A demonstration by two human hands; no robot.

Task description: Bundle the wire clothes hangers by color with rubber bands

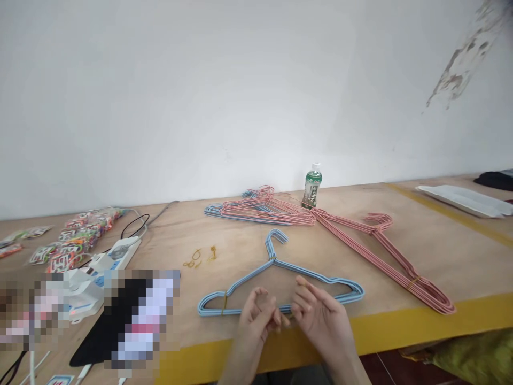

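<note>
A bundle of blue wire hangers (240, 280) lies on the table with its hooks pointing away from me. One yellow rubber band (224, 302) circles its left end, and another band (273, 259) sits at the neck. Over the near bar are my left hand (258, 313) and my right hand (318, 315), side by side with fingers curled and pinched. Something small and yellowish seems to be at the fingertips, too small to make out. Several loose rubber bands (195, 256) lie beyond the bundle to the left.
Pink hangers (372, 251) lie bundled at right; more pink and blue hangers (260, 208) are piled near the wall. A bottle (312, 187) stands behind. Power strips (120, 254), cables, a blurred-out device (146, 321) and colourful packets (76, 240) occupy the left. A white tray (460, 199) is far right.
</note>
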